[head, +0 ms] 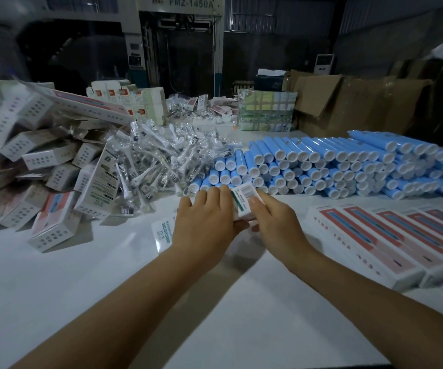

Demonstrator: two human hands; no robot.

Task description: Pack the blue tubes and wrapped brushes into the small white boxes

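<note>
Both hands grasp one small white cardboard box [244, 202]: left hand [204, 225] fingers curl over its near side, right hand [273, 222] thumb presses its top.

Bare arms, no sleeves in view
Left hand [204, 225] and right hand [273, 222]: no gloves, rings, watch or bands; short plain nails; forearms uncovered to frame edge.

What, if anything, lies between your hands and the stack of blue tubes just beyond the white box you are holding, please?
Nothing visible does. Both the left hand and right hand grip the small white box, whose far end nearly reaches the blue tubes. The wrapped brushes lie off to the left.
</note>
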